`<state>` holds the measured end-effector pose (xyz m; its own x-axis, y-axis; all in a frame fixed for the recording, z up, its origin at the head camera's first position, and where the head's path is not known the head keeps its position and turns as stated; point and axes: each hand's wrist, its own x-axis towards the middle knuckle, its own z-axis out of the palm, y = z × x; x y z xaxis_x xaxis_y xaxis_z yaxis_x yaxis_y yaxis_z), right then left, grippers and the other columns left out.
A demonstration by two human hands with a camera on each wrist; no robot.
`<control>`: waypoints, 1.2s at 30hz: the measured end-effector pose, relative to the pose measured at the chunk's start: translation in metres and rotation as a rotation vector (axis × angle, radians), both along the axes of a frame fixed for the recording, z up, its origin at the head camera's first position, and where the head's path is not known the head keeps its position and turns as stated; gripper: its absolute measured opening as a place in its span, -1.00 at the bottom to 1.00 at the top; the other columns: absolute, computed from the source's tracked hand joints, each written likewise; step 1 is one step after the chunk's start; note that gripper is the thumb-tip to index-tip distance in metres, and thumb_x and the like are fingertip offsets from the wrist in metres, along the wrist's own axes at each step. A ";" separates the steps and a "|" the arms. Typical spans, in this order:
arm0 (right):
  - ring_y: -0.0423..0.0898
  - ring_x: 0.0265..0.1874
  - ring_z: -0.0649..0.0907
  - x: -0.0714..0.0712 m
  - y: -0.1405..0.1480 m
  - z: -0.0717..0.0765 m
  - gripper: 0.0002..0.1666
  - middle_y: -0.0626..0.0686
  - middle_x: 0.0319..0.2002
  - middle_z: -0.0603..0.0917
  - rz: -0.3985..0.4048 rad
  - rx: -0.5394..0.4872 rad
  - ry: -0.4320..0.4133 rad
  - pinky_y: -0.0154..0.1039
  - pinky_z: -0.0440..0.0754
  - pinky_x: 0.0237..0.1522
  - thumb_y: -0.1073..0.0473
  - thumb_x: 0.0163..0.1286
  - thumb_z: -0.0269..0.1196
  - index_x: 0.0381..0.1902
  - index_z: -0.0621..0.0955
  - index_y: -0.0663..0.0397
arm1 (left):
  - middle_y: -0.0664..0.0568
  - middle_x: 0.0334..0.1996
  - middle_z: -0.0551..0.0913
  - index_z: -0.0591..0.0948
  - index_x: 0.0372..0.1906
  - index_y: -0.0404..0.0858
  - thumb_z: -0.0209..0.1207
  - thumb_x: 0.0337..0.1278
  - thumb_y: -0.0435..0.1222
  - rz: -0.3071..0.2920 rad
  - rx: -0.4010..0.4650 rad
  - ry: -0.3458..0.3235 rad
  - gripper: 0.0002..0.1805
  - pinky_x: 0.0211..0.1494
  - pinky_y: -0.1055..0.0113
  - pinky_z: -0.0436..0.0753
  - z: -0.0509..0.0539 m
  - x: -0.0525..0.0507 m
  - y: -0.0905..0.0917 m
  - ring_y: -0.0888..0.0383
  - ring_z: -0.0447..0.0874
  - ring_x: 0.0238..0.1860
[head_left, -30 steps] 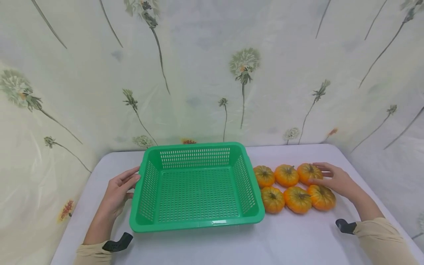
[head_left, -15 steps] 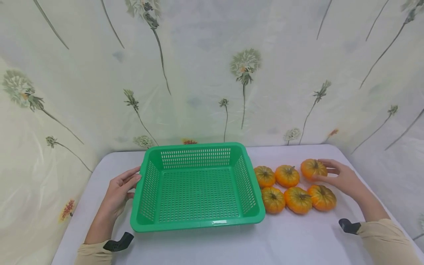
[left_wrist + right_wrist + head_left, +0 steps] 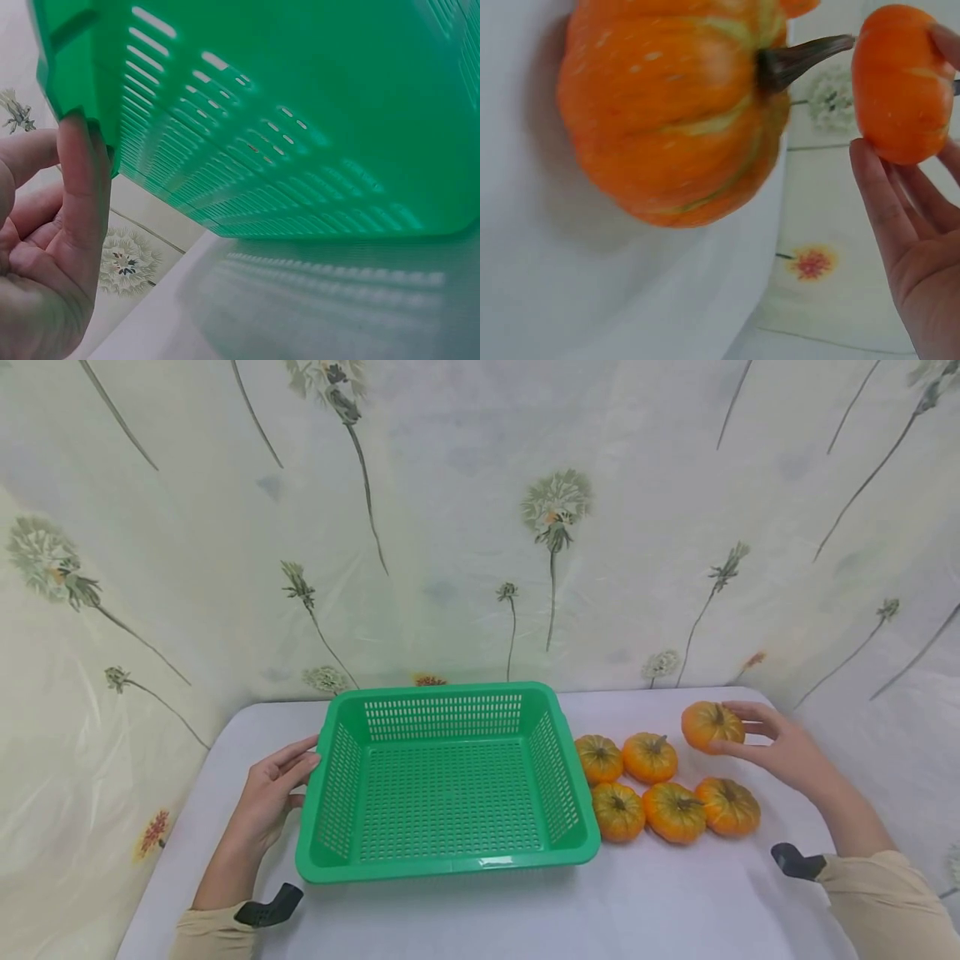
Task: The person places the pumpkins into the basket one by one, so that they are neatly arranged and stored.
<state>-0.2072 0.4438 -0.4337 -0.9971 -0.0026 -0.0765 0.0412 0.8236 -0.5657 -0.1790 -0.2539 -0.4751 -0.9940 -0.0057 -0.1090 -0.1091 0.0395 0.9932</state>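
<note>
My right hand (image 3: 783, 750) grips a small orange pumpkin (image 3: 709, 727) between thumb and fingers, raised above the far right of the table. In the right wrist view this pumpkin (image 3: 898, 86) sits at the fingertips. Several similar pumpkins stay on the table, two in the back row (image 3: 649, 758) and three in the front row (image 3: 675, 812). A green plastic basket (image 3: 450, 866) with slotted walls stands left of them, nothing inside. My left hand (image 3: 268, 789) holds the basket's left rim; in the left wrist view its fingers (image 3: 79, 180) meet the rim's edge.
A white cloth covers the table (image 3: 660, 902). Behind and at both sides hangs a pale curtain (image 3: 450, 527) printed with dandelions. The basket's right wall stands close against the leftmost pumpkins. A large pumpkin (image 3: 667, 120) looms near the right wrist camera.
My right hand has lifted the back row's rightmost pumpkin up and slightly right, away from the others. My left hand and the basket have stayed in place.
</note>
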 end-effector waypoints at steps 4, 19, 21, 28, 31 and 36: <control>0.46 0.37 0.33 0.000 -0.009 0.012 0.07 0.36 0.50 0.30 0.029 -0.009 0.020 0.60 0.49 0.16 -0.31 0.32 0.41 0.57 0.27 0.07 | 0.30 -0.22 0.75 0.38 0.49 -0.37 0.26 0.45 -0.14 -0.002 0.010 0.003 -0.33 -0.41 0.45 0.78 0.000 0.000 0.000 0.35 0.74 -0.29; 0.31 0.33 0.48 0.002 -0.071 0.047 -0.01 0.24 0.44 0.47 0.180 -0.018 0.071 0.27 0.72 0.16 -0.26 0.28 0.46 0.53 0.36 -0.05 | 0.30 -0.22 0.76 0.38 0.49 -0.36 0.26 0.45 -0.14 0.000 0.018 0.003 -0.33 -0.38 0.44 0.80 -0.002 -0.001 0.000 0.34 0.75 -0.29; 0.30 0.33 0.48 0.003 -0.078 0.050 -0.03 0.24 0.43 0.47 0.199 -0.029 0.068 0.28 0.72 0.16 -0.24 0.29 0.46 0.53 0.36 -0.05 | 0.30 -0.22 0.76 0.38 0.49 -0.35 0.26 0.45 -0.13 -0.001 0.021 0.001 -0.33 -0.38 0.44 0.80 -0.002 -0.001 0.000 0.34 0.75 -0.29; 0.27 0.34 0.49 0.003 -0.105 0.059 -0.08 0.18 0.42 0.49 0.256 -0.063 0.047 0.26 0.74 0.16 -0.23 0.29 0.47 0.50 0.39 -0.13 | 0.30 -0.22 0.76 0.38 0.49 -0.34 0.25 0.46 -0.13 0.002 0.018 0.001 -0.33 -0.37 0.44 0.80 -0.003 -0.001 0.000 0.35 0.75 -0.29; 0.26 0.34 0.51 0.000 -0.113 0.061 -0.09 0.15 0.42 0.50 0.275 -0.066 0.037 0.25 0.75 0.16 -0.23 0.29 0.47 0.49 0.40 -0.15 | 0.30 -0.22 0.77 0.38 0.49 -0.34 0.25 0.46 -0.13 0.003 0.018 0.005 -0.34 -0.37 0.44 0.80 -0.004 -0.002 0.000 0.34 0.75 -0.29; 0.19 0.35 0.51 -0.006 -0.128 0.065 -0.12 0.06 0.40 0.52 0.324 -0.081 0.039 0.27 0.70 0.23 -0.21 0.28 0.48 0.47 0.42 -0.19 | 0.30 -0.21 0.77 0.39 0.49 -0.33 0.25 0.46 -0.12 0.007 0.016 0.003 -0.34 -0.36 0.44 0.81 -0.004 -0.002 0.000 0.34 0.75 -0.29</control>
<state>-0.2132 0.3161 -0.3687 -0.9454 -0.3248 -0.0247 -0.2386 0.7422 -0.6262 -0.1809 -0.2542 -0.4790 -0.9943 -0.0112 -0.1065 -0.1067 0.0226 0.9940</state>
